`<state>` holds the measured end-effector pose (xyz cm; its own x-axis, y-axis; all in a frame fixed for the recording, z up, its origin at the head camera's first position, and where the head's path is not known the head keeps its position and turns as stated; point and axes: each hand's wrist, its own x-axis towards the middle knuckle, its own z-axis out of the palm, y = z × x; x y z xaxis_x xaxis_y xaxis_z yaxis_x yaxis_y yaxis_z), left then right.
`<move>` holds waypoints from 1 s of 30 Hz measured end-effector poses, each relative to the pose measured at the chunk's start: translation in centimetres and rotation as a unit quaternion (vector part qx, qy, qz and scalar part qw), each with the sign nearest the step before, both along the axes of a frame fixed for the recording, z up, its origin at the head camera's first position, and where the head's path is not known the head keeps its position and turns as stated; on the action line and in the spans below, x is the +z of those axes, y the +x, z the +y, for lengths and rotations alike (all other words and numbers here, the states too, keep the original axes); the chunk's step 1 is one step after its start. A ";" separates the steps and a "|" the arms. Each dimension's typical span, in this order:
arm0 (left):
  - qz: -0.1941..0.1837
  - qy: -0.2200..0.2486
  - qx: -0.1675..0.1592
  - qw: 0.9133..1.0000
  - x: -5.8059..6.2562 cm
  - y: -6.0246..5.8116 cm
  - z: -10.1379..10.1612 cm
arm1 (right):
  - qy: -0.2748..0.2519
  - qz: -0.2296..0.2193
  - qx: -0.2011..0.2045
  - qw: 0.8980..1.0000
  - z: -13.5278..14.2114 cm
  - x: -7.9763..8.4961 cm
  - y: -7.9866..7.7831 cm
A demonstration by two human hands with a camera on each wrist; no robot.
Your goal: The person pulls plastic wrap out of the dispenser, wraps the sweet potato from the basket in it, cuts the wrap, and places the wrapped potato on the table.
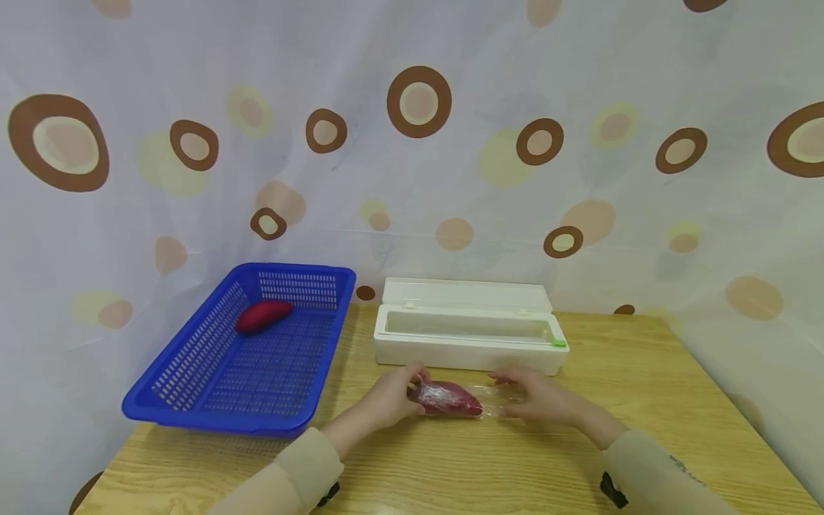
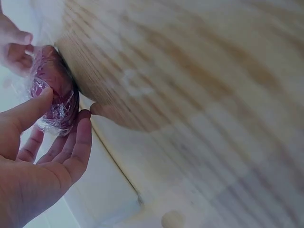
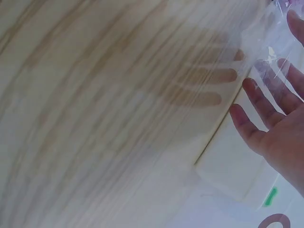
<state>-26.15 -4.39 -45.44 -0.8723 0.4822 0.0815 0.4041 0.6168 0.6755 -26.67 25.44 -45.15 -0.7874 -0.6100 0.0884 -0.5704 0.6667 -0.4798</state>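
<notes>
A reddish-purple sweet potato (image 1: 448,399), wrapped in clear cling film, lies low over the table in front of a white box. My left hand (image 1: 391,395) holds its left end, thumb on one side and fingers round the other, as the left wrist view (image 2: 52,156) also shows. Loose cling film (image 1: 491,402) stretches from the right end toward my right hand (image 1: 539,398). In the right wrist view that hand (image 3: 285,118) has its fingers spread and relaxed, with the film (image 3: 270,61) against the fingertips.
Behind the hands stands the white cling film box (image 1: 466,356), lid (image 1: 466,293) raised, with a green piece (image 1: 558,343) at its right end. A blue plastic basket (image 1: 335,336) at left holds another red sweet potato (image 1: 262,315). A patterned curtain (image 1: 450,179) hangs behind the wooden table (image 1: 489,472).
</notes>
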 end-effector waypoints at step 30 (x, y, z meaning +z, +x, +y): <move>-0.021 -0.001 -0.014 1.000 0.1 0.1 -0.7 | -0.024 -0.030 -0.041 0.998 1.6 1.0 -0.3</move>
